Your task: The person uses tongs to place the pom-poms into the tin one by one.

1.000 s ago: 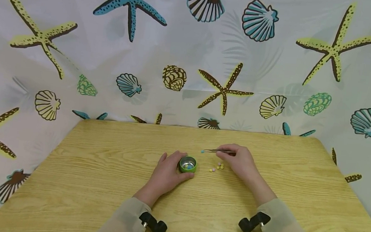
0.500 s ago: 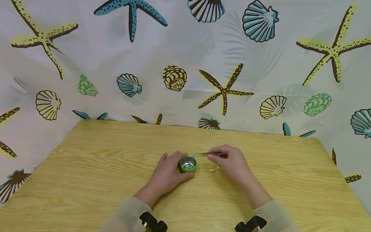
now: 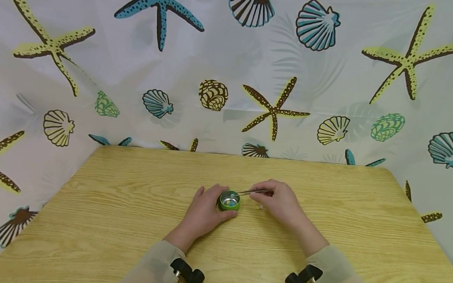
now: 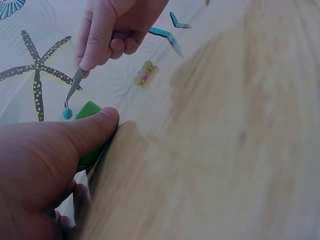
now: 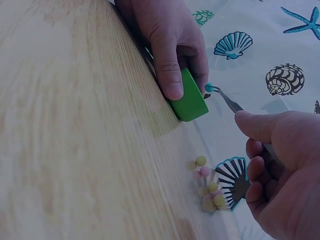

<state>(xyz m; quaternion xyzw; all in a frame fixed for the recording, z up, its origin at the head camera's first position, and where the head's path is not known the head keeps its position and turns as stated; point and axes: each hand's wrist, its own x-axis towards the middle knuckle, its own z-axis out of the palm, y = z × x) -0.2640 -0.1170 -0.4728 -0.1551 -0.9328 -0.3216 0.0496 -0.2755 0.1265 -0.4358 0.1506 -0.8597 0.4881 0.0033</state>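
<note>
A small green bowl [image 3: 228, 208] with a shiny metal inside stands on the table, holding several blue and yellow beads. My left hand [image 3: 204, 211] grips it from the left, thumb on the near side and fingers round the far side. In my right hand [image 3: 282, 202] is a pair of bent-tip tweezers [image 5: 227, 99], pinched between thumb and fingers. Their tips hold one blue bead [image 5: 209, 87] over the bowl's opening. Yellow and pink beads [image 5: 203, 171] lie on the table below my right hand, partly hidden by it in the head view.
The wooden table [image 3: 121, 240] runs back to a white cloth [image 3: 227, 128] printed with starfish and shells. A black camera mount [image 3: 187, 274] sits on my left sleeve, and another black mount [image 3: 302, 278] on my right.
My right hand has moved left and slightly toward me, carrying the blue bead in the tweezers from the table's middle to above the bowl. My left hand and the bowl have stayed still.
</note>
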